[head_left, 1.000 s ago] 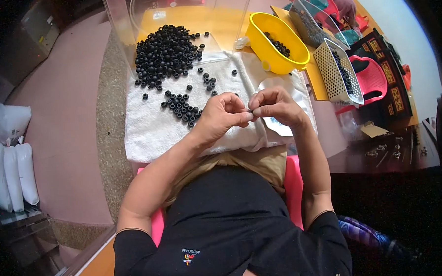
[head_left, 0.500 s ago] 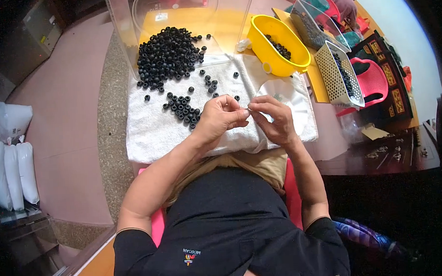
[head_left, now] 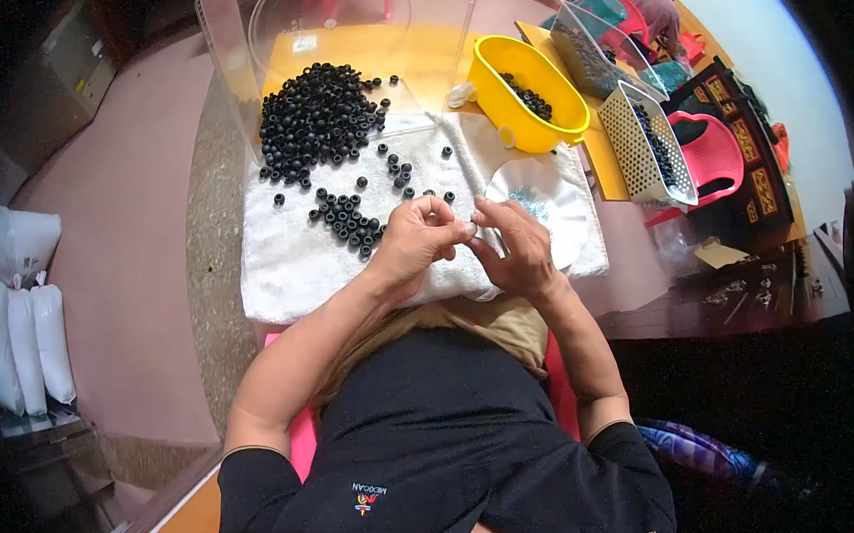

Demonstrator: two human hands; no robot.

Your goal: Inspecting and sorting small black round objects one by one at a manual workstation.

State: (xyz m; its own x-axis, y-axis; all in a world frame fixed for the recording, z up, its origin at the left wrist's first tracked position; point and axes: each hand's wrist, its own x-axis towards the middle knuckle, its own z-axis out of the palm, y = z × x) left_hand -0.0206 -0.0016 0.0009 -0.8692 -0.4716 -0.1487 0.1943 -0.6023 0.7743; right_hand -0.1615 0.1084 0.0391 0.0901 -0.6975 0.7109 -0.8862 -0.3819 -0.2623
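My left hand (head_left: 415, 246) and my right hand (head_left: 520, 248) meet above the near part of a white towel (head_left: 285, 287). Thumb and fingers of the left are pinched together; whatever lies in them is too small to name. The right hand's fingertips curl round against the left's, and what they grip cannot be made out. Just left of my hands lies a cluster of small black ring-like parts with holes (head_left: 347, 218), with several singles scattered farther off. Partly behind my right hand is a white round dish (head_left: 567, 241) holding tiny bluish bits.
Beyond the towel rises a big heap of black parts (head_left: 316, 124), beside a clear plastic panel (head_left: 233, 75). A yellow tub (head_left: 496, 97), a white perforated basket (head_left: 632, 157) and a clear bin (head_left: 585, 55) hold dark parts. A person (head_left: 659, 9) sits far right, past a pink chair (head_left: 713, 163).
My right fingertips have parted slightly, and both hands sit a little lower in the picture. More of the dish's bluish bits shows. The whole view has shifted slightly.
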